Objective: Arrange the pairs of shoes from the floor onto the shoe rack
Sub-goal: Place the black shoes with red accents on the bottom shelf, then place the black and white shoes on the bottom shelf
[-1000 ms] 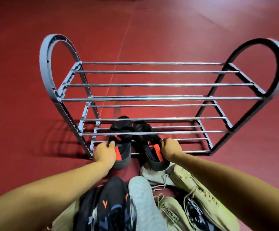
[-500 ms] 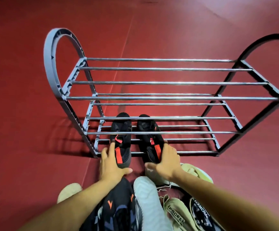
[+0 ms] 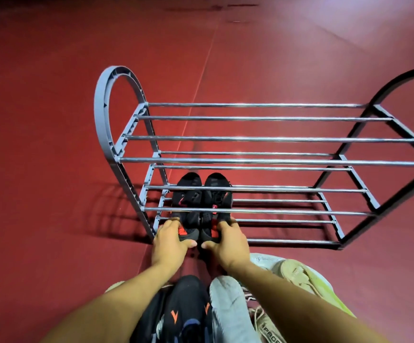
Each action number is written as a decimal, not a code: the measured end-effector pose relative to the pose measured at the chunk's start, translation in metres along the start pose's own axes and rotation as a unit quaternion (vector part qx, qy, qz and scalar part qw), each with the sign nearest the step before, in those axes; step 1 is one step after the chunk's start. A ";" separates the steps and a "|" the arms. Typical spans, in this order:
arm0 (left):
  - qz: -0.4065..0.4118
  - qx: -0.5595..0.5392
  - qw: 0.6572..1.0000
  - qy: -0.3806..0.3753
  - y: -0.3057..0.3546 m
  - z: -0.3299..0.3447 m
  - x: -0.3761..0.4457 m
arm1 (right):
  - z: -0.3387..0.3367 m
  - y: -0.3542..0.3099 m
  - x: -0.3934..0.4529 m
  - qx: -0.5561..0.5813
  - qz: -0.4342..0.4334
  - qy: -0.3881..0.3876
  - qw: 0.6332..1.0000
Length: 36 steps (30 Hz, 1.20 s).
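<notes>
A grey shoe rack (image 3: 116, 134) with chrome rods stands on the red floor. A pair of black shoes with red linings lies side by side on its lowest tier at the left end, toes pointing away. My left hand (image 3: 170, 240) grips the heel of the left black shoe (image 3: 186, 194). My right hand (image 3: 227, 240) grips the heel of the right black shoe (image 3: 217, 191). Both heels overhang the front rod. The upper rods cross over the shoes and hide parts of them.
A heap of shoes lies on the floor under my forearms: a black shoe with orange marks (image 3: 188, 310), a pale grey shoe (image 3: 228, 308) and beige sneakers (image 3: 300, 276). The rack's two upper tiers and the right of the bottom tier hold nothing.
The two black shoes have slid deeper onto the bottom tier and closer together. My hands opened half a second ago and now grip the heels again. The view has pulled back.
</notes>
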<state>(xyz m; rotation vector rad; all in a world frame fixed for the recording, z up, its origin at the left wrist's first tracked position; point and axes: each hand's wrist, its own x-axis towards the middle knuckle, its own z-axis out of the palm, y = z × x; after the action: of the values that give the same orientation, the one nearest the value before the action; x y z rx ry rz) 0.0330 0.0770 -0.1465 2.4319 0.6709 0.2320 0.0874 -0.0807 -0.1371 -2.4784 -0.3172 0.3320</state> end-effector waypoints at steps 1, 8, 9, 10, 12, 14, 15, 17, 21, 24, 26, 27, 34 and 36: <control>0.000 -0.001 1.000 0.012 -0.002 -0.001 0.002 | 0.006 -0.002 0.002 0.003 0.001 0.004 1.000; -0.021 -0.034 0.997 0.064 -0.010 -0.007 0.002 | 0.023 -0.005 0.005 -0.001 -0.019 -0.002 1.000; -0.022 -0.038 0.997 0.069 -0.011 -0.008 0.001 | 0.022 -0.005 0.005 -0.006 -0.023 -0.005 1.000; -0.023 -0.041 0.996 0.077 -0.012 -0.009 0.001 | 0.021 -0.005 0.006 -0.007 -0.027 -0.006 1.000; -0.030 -0.049 0.994 0.092 -0.014 -0.009 -0.001 | 0.021 -0.006 0.007 0.004 -0.030 -0.006 1.000; -0.041 -0.047 0.993 0.099 -0.014 -0.010 -0.001 | 0.024 -0.009 0.008 0.026 -0.029 -0.009 0.999; -0.047 -0.037 0.993 0.098 -0.014 -0.010 0.000 | 0.025 -0.009 0.009 0.028 -0.031 -0.020 0.999; -0.054 -0.003 0.995 0.082 -0.014 -0.010 -0.001 | 0.024 -0.010 0.011 0.007 -0.042 -0.049 0.998; -0.026 0.058 0.998 0.010 -0.014 -0.011 -0.001 | 0.010 -0.009 0.018 -0.032 -0.057 -0.088 0.994; -0.005 0.044 0.999 -0.010 -0.020 -0.014 -0.004 | -0.009 0.002 0.018 -0.040 -0.070 -0.122 0.989; 0.002 -0.023 0.999 0.032 -0.023 -0.017 -0.017 | -0.027 0.018 0.012 -0.042 -0.078 -0.090 0.992; -0.002 -0.040 0.998 0.042 -0.026 -0.017 -0.027 | -0.035 0.028 0.006 -0.039 -0.082 -0.072 0.993; -0.019 0.129 0.946 -0.296 -0.021 -0.038 -0.089 | -0.071 0.069 -0.043 -0.069 -0.102 -0.107 0.987; -0.008 0.149 0.945 -0.292 -0.011 -0.042 -0.091 | -0.073 0.069 -0.052 -0.076 -0.113 -0.111 0.984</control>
<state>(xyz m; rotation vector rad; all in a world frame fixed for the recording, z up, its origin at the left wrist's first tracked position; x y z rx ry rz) -0.0628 0.0585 -0.1196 2.5795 0.4743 -0.6222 0.0716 -0.1899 -0.1130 -2.5224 -0.7357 0.5062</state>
